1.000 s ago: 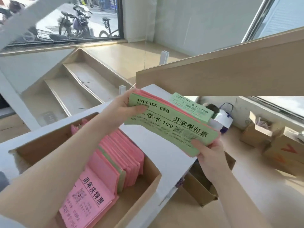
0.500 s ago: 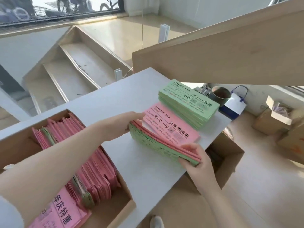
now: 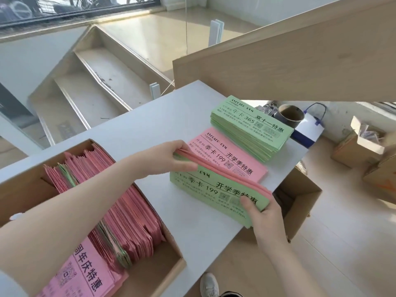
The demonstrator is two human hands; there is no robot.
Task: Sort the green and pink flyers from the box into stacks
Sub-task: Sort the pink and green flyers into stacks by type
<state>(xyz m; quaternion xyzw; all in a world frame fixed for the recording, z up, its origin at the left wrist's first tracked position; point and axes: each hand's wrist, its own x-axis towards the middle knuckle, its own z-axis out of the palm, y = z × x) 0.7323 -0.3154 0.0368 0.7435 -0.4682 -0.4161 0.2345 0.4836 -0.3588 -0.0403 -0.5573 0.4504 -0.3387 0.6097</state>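
A bundle of flyers with a green one on top (image 3: pixel 216 194) is held tilted just above the white table (image 3: pixel 137 129). My left hand (image 3: pixel 171 157) pinches its far left end, where pink edges show. My right hand (image 3: pixel 263 213) grips its near right corner, thumb on the green face. Behind the bundle a pink stack (image 3: pixel 233 155) lies flat on the table, and beyond that a thick green stack (image 3: pixel 252 127). The open cardboard box (image 3: pixel 25 189) at the left is packed with upright pink flyers (image 3: pixel 120 211) and a few green ones.
A wooden stair stringer (image 3: pixel 300 56) slants overhead at the right. Below the table edge stands an open cardboard box (image 3: pixel 300 202) on the floor, with more boxes (image 3: pixel 360 144), a blue-and-white bag (image 3: pixel 308 129) and a dark pot (image 3: pixel 289 114) nearby. Steps descend at the left.
The bundle came down from the air toward the table beside the pink stack and turned over half a second ago, pink face up; now its green face shows again, both hands still on it.
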